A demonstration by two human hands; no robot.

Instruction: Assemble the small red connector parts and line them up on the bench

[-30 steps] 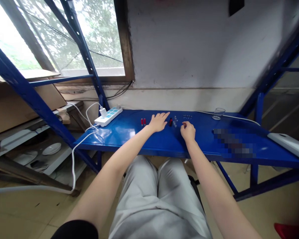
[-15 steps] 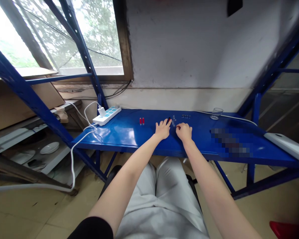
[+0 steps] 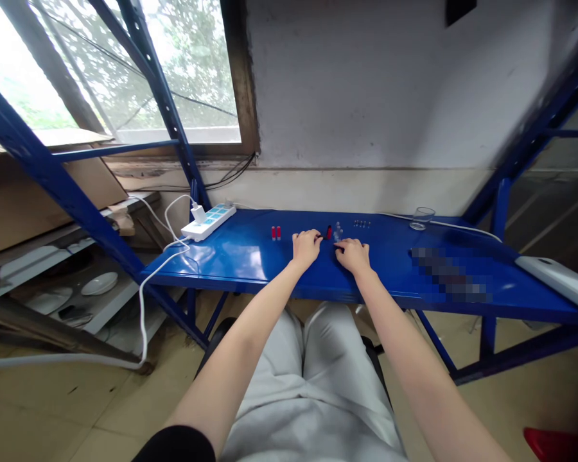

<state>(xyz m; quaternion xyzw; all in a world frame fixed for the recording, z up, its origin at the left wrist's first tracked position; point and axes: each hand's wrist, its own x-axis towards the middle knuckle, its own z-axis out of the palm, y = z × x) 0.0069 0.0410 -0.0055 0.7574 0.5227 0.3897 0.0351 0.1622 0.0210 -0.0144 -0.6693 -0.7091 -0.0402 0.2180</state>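
Head view — forward, downward

My feed reads: desk (image 3: 399,260) plain blue, paired cylinders (image 3: 273,233) red, lone cylinder (image 3: 329,232) red too, small cluster (image 3: 338,232) see-through, power strip (image 3: 214,222) white with light-blue panels, trousers (image 3: 334,353) pale grey, sleeve (image 3: 178,443) black.

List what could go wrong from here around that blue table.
The right hand sits just beside the small clear pieces, so a nudge might scatter them.
The small dark piece at the fingertips of the left hand could slip; the grip is hard to make out.
The white cable runs close by the clear glass, so a tug might shift it.
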